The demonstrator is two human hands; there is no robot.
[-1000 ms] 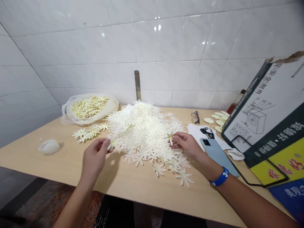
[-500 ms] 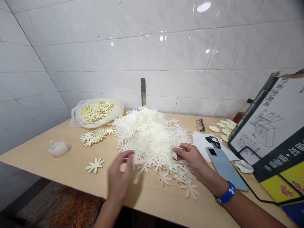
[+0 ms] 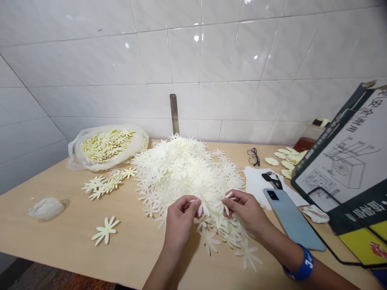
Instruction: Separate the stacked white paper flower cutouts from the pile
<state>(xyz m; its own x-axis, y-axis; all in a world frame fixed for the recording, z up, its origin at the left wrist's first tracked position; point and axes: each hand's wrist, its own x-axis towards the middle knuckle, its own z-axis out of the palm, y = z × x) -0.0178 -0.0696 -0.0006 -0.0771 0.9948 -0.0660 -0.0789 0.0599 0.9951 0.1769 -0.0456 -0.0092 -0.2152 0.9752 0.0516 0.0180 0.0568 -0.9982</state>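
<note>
Your left hand (image 3: 180, 219) pinches one flower (image 3: 204, 207), your right hand (image 3: 247, 210) another flower (image 3: 226, 210), at the pile's (image 3: 184, 165) near side. Your wristband (image 3: 298, 269) reads "3", the right box (image 3: 347, 161) "安全耐用". A tiled wall (image 3: 229, 52) backs the desk (image 3: 133, 245).

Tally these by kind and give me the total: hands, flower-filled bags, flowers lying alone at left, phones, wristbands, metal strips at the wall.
Left hand and right hand: 2
Flower-filled bag: 1
Lone flower: 1
Phone: 1
Wristband: 1
Metal strip: 1
Total: 7
</note>
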